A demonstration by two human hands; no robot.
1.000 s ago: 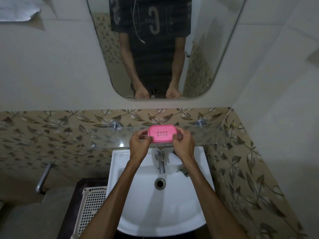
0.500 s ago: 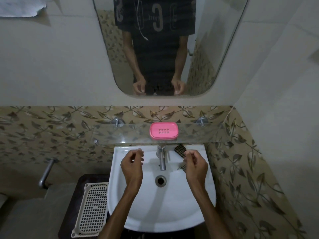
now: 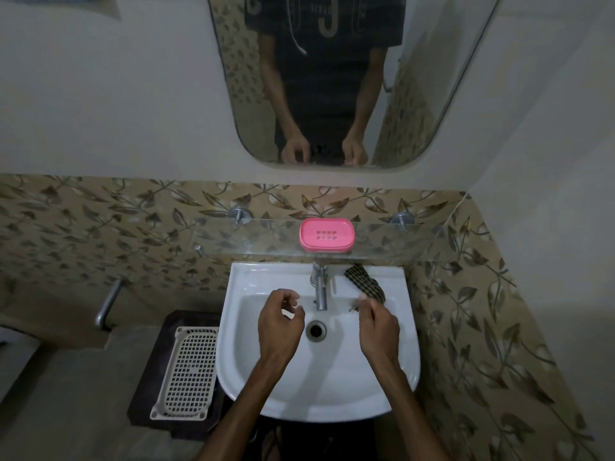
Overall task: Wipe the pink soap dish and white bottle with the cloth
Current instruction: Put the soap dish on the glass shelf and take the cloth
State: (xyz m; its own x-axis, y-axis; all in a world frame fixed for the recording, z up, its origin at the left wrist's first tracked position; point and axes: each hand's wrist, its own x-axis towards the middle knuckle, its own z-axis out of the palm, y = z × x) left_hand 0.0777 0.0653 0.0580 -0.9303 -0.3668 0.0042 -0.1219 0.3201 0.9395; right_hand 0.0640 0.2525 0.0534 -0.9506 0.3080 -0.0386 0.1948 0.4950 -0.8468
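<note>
Pink soap dish: sits flat on the glass shelf, directly above the tap, untouched.
Cloth: dark checked, draped on the sink rim just right of the tap.
Left hand: over the basin left of the tap, fingers loosely curled, holding nothing.
Right hand: right of the tap, fingertips at the cloth's lower end; whether it grips the cloth I cannot tell.
Plastic basket: on the floor, well left of the tap.
</note>
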